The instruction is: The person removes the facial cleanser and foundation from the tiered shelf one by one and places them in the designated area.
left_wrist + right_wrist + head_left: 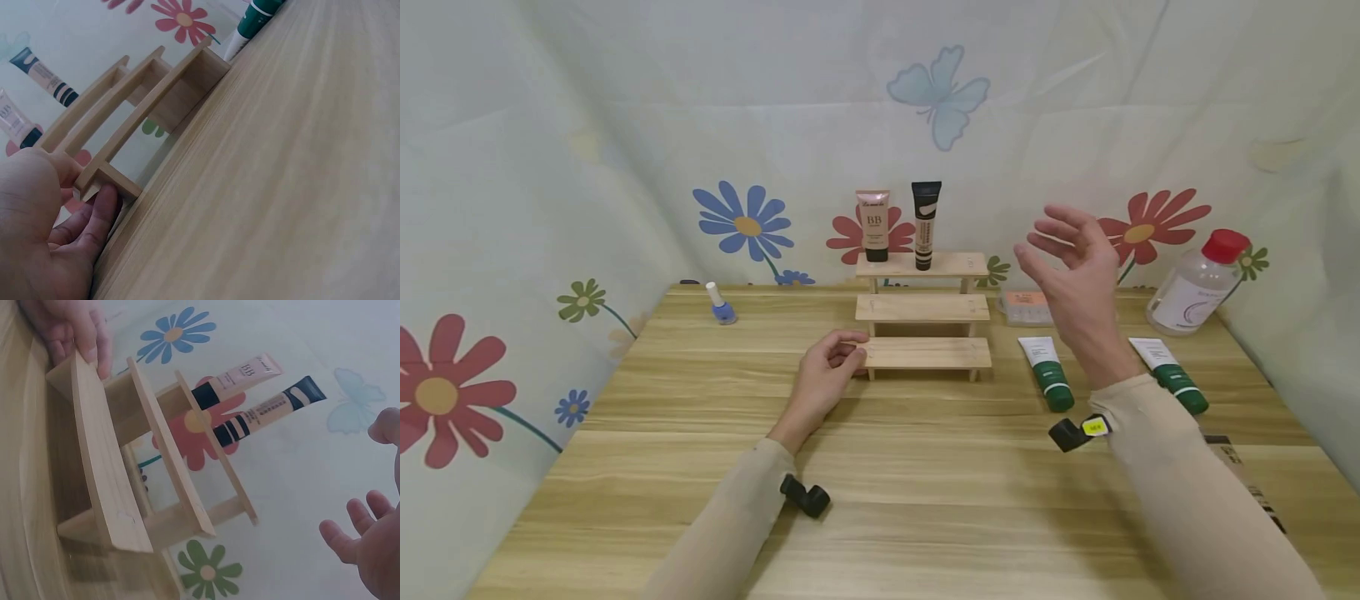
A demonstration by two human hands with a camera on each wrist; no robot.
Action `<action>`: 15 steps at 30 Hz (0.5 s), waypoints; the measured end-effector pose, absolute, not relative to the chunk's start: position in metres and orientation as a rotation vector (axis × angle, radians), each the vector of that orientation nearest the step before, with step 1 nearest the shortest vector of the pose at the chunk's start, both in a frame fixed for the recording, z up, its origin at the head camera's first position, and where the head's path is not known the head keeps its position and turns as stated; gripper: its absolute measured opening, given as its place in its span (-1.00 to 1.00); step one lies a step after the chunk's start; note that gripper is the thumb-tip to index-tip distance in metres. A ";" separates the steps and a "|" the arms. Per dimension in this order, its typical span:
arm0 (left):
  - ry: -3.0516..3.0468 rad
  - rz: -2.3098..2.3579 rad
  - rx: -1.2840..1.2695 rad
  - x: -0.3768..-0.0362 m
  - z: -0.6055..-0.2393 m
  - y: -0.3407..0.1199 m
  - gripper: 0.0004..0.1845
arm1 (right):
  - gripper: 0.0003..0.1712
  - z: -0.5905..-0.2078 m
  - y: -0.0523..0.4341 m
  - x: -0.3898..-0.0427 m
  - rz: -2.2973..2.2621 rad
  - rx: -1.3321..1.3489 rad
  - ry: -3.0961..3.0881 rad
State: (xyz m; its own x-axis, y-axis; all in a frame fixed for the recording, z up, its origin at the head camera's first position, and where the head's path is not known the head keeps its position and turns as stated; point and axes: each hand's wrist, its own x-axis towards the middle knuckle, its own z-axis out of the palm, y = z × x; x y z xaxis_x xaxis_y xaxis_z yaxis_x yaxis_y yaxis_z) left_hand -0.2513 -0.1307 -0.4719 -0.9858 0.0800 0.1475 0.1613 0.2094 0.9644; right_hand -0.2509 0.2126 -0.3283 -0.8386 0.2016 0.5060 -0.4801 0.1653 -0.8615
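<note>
A three-tier wooden stand [922,353] stands at the middle of the table. My left hand [827,371] grips the left end of its lowest shelf, thumb on top and fingers curled beneath in the left wrist view. On the top tier, a beige BB cream tube [874,223] stands upright at the left. Beside it is a slimmer beige tube with a black top [926,227]. My right hand [1078,279] is raised in the air to the right of the stand, its fingers spread and holding nothing. The right wrist view shows those fingers [359,515] apart from both tubes.
Two green-and-white tubes [1047,374] lie right of the stand, one beside my right forearm. Behind them are a clear box with an orange label [1027,298] and a red-capped bottle [1189,292]. Blue nail polish [722,308] stands far left. My right sleeve partly hides a dark-and-beige item [1231,457].
</note>
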 end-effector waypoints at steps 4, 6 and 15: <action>-2.380 -1.937 -0.237 -0.252 -0.473 -0.132 -0.71 | -0.42 -0.330 0.196 -0.268 1.793 0.280 -1.894; -2.384 -1.932 -0.237 -0.252 -0.473 -0.131 -0.71 | -0.42 -0.332 0.188 -0.276 1.812 0.295 -1.882; -2.386 -1.924 -0.256 -0.250 -0.471 -0.132 -0.76 | -0.39 -0.339 0.154 -0.302 1.872 0.362 -1.897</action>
